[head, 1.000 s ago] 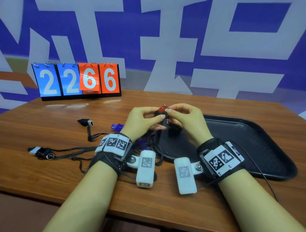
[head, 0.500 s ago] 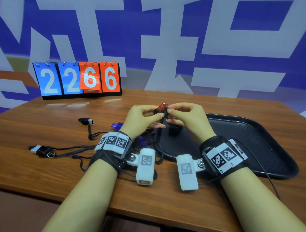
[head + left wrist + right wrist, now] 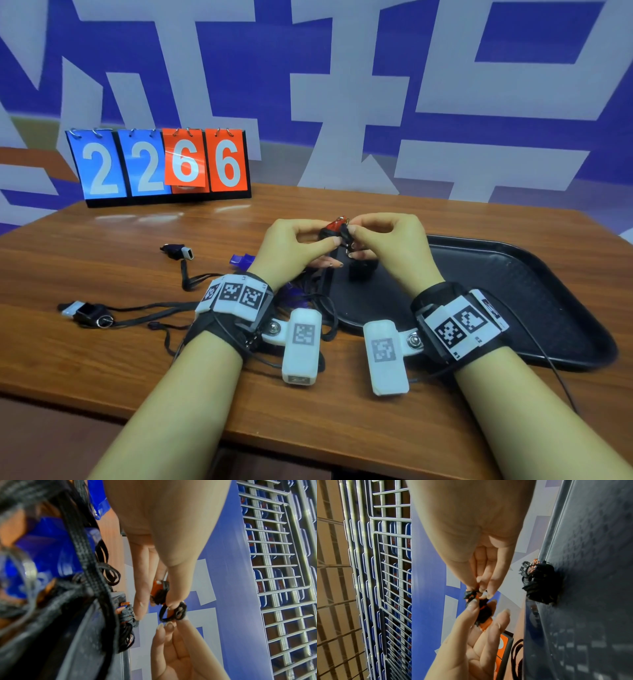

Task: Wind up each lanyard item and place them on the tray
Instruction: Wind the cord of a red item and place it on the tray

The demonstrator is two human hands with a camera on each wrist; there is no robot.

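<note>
Hands meet above the tray's (image 3: 534, 294) left edge: our left hand (image 3: 291, 253) pinches the red whistle (image 3: 334, 226). Left wrist: our right hand (image 3: 173, 642) pinches its cord end (image 3: 180, 611) taut for winding. Right wrist: one wound bundle (image 3: 539, 585) already lies on the tray.

Bare forearms, no sleeves. Behind my left hand (image 3: 291, 246): black wrist strap with white blocks bearing black square markers, plus a white camera pod on a screwed bracket. Same behind my right hand (image 3: 394, 246), with a thin black cable trailing.
</note>
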